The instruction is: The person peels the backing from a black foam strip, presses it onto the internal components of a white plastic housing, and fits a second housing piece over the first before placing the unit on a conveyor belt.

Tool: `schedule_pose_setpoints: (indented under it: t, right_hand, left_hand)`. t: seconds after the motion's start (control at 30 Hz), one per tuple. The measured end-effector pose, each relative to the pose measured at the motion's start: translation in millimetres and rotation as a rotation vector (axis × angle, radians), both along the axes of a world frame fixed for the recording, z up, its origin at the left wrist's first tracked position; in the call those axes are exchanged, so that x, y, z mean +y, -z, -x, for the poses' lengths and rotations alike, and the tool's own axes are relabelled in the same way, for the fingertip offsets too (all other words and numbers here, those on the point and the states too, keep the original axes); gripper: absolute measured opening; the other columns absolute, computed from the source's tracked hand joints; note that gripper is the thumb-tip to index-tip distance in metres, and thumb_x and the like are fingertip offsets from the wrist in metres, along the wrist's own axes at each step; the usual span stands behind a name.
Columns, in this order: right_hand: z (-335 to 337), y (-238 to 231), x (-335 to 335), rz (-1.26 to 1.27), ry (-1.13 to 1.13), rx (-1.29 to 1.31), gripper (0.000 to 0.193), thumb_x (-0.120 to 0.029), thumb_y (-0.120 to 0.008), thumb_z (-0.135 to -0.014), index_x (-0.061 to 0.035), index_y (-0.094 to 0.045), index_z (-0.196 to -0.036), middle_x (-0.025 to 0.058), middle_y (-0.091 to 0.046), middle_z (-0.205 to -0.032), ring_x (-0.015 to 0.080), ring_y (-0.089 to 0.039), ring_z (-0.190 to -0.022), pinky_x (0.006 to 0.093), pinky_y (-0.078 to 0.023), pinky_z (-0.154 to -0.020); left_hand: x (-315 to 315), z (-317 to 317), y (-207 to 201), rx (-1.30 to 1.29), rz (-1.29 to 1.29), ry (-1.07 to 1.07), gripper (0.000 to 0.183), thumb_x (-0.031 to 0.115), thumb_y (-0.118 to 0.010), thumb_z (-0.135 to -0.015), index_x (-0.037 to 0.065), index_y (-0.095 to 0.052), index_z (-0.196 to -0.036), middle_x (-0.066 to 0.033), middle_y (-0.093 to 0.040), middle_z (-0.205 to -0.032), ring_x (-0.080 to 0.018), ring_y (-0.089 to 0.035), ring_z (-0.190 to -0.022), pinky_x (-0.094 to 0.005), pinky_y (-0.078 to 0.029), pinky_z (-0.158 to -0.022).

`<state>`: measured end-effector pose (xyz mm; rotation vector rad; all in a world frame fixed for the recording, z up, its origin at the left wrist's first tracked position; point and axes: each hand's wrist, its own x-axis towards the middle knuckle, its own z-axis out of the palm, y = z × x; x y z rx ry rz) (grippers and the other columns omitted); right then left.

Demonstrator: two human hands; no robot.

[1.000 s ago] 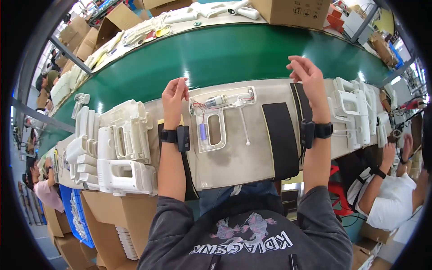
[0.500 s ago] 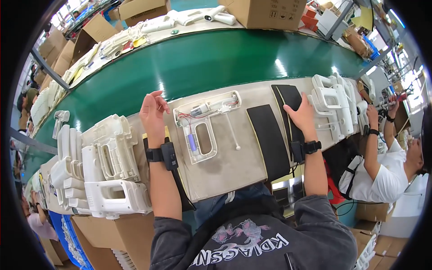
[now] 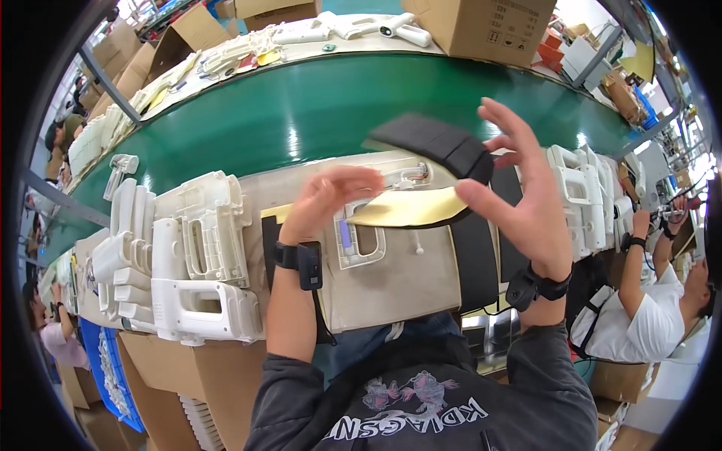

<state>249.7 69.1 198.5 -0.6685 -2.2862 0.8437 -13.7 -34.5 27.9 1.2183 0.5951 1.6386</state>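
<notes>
A black foam pad (image 3: pixel 432 139) with a pale yellow backing is held bent in the air above the workbench. My right hand (image 3: pixel 530 203) curls its thumb and fingers around the pad's folded right end. With fingers stretched and nothing visible in them, my left hand (image 3: pixel 323 207) is beside the pad's yellow end; whether it touches is unclear. Beneath lies a white plastic housing half (image 3: pixel 361 255) with a loop handle, wires and a purple cylinder (image 3: pixel 346 234). The pad and my left hand partly hide it. A thin white rod (image 3: pixel 419 242) shows below the pad.
More black pads (image 3: pixel 479 259) lie to the right and under my left forearm. White housings (image 3: pixel 203 308) are stacked at left, others (image 3: pixel 575 199) at right. A green conveyor belt (image 3: pixel 248 128) runs beyond the bench. A co-worker (image 3: pixel 639 301) works at the right.
My right hand has lifted a black pad off the bench and brought it up over the white housing, bending it. My left hand has moved right and turned toward the pad. The view has shifted slightly.
</notes>
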Motion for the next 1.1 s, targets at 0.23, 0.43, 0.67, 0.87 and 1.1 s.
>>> schedule_pose_setpoints:
  t: [0.23,0.43,0.67,0.87,1.1]
  right_hand:
    - [-13.4,-12.4,-30.5,0.162,-0.074,0.409,0.110,-0.054,-0.075,-0.068,0.0046,-0.033,-0.152,0.0236,-0.047,-0.148,0.0190,-0.055,-0.114,0.0329,-0.040,-0.097]
    - [19.5,61.4,-37.7,-0.211,0.117,0.023,0.085,-0.035,-0.080,-0.077,-0.0020,-0.042,-0.147,0.0159,-0.048,-0.145,0.0301,-0.051,-0.121,0.0392,-0.038,-0.105]
    - [46.6,112.2,-59.7,-0.148,-0.024,-0.031,0.067,-0.026,-0.078,-0.085,-0.0052,-0.048,-0.142,0.0188,-0.043,-0.147,0.0376,-0.042,-0.132,0.0450,-0.035,-0.110]
    - [65.3,84.2,9.9,-0.097,-0.073,0.087,0.038,-0.009,-0.071,-0.090,-0.0066,-0.064,-0.127,0.0118,-0.065,-0.122,0.0274,-0.061,-0.111,0.0370,-0.047,-0.097]
    - [96.8,101.4,40.3,-0.112,-0.376,0.085,0.025,-0.003,-0.069,-0.090,-0.0054,-0.072,-0.115,0.0073,-0.065,-0.108,0.0199,-0.062,-0.095,0.0306,-0.051,-0.082]
  left_hand:
    - [-8.5,0.1,-15.5,0.101,0.141,0.313,0.103,0.070,-0.070,-0.080,0.001,-0.041,-0.149,-0.0256,-0.047,-0.148,-0.0408,-0.049,-0.134,-0.0510,-0.046,-0.105]
    - [-9.6,-6.9,-5.1,-0.169,0.130,0.481,0.121,0.065,-0.082,-0.071,0.004,-0.024,-0.157,-0.0227,-0.036,-0.156,-0.0417,-0.045,-0.137,-0.0588,-0.043,-0.106]
    - [-11.6,-10.1,-1.4,-0.190,0.583,-0.016,0.051,0.001,-0.070,-0.088,0.002,-0.055,-0.137,-0.0099,-0.064,-0.130,-0.0205,-0.062,-0.116,-0.0333,-0.051,-0.097]
    - [-14.6,-10.3,-10.1,-0.115,0.627,-0.035,0.051,-0.004,-0.075,-0.082,0.000,-0.060,-0.131,-0.0078,-0.066,-0.125,-0.0182,-0.064,-0.112,-0.0322,-0.051,-0.097]
    - [-24.6,-2.0,-9.9,-0.007,0.661,0.037,0.067,-0.007,-0.074,-0.080,0.002,-0.052,-0.142,-0.0077,-0.059,-0.137,-0.0192,-0.056,-0.125,-0.0349,-0.046,-0.104]
